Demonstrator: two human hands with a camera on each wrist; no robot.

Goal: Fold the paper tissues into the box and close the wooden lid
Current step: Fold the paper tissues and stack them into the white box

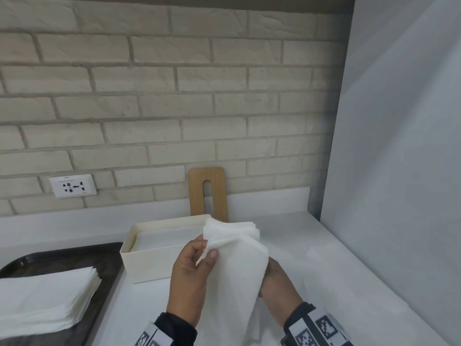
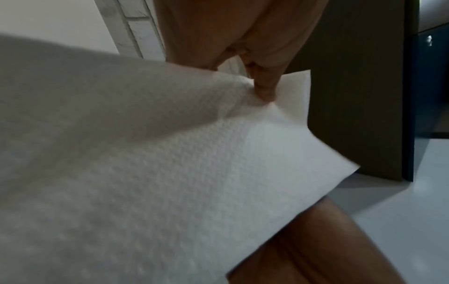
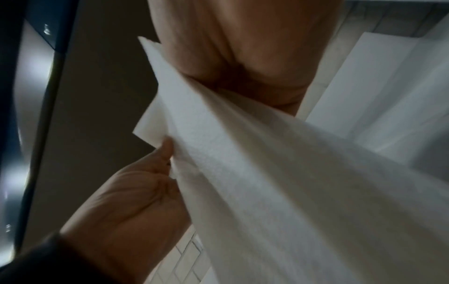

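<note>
Both hands hold a bundle of white paper tissues (image 1: 237, 260) above the white tabletop (image 1: 311, 245): the left hand (image 1: 192, 273) pinches an upper edge between thumb and fingers, while the right hand (image 1: 277, 288) takes its grip from behind, mostly hidden by the paper. Just behind them sits the open cream box (image 1: 149, 260), with the slotted wooden lid (image 1: 209, 193) leaning upright against the brick wall (image 1: 174, 96). To the left, a stack of tissues (image 1: 42, 298) lies on a dark tray (image 1: 62, 255).

You stand at a home kitchen bench (image 1: 287, 236): pale brick backsplash (image 1: 174, 108) behind it, a wall socket (image 1: 72, 189) set low in that brick.
</note>
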